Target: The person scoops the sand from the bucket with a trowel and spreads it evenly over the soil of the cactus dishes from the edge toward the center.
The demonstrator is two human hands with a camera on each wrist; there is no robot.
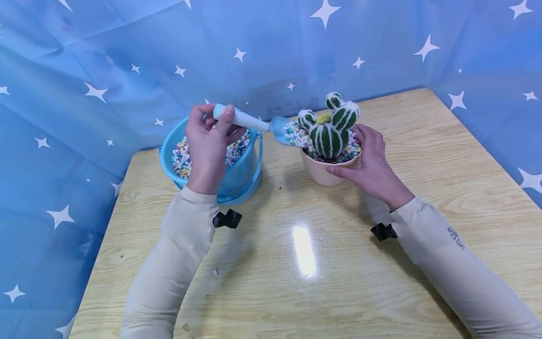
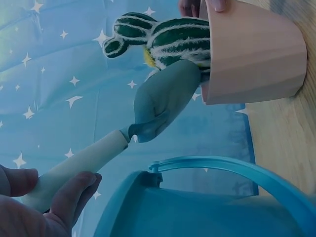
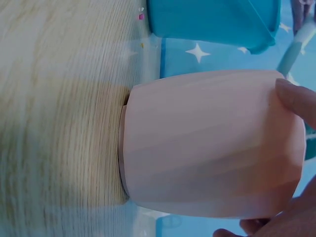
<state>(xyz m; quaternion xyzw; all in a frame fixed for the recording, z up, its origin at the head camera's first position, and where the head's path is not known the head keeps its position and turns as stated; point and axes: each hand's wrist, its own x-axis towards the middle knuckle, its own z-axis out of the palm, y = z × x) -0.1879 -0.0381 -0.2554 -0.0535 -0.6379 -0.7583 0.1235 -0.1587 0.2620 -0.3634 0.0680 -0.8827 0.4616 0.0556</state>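
My left hand (image 1: 210, 141) grips the pale handle of a small blue garden trowel (image 1: 280, 130), held above the bucket's rim. Colourful pebbles (image 1: 295, 133) lie on its blade, whose tip is right at the rim of a pink flower pot (image 1: 323, 173). In the pot stands a green cactus (image 1: 328, 140) with white fuzzy stripes and a yellow top, pebbles around its base. My right hand (image 1: 374, 165) holds the pot by its right side, thumb on the front of the rim. The left wrist view shows the underside of the trowel blade (image 2: 168, 96) beside the cactus.
A blue bucket (image 1: 239, 181) of multicoloured pebbles stands left of the pot, its handle hanging down at the side. Both stand on a wooden table (image 1: 271, 282) with a few stray bits on it. A blue star-patterned cloth (image 1: 271, 52) hangs behind.
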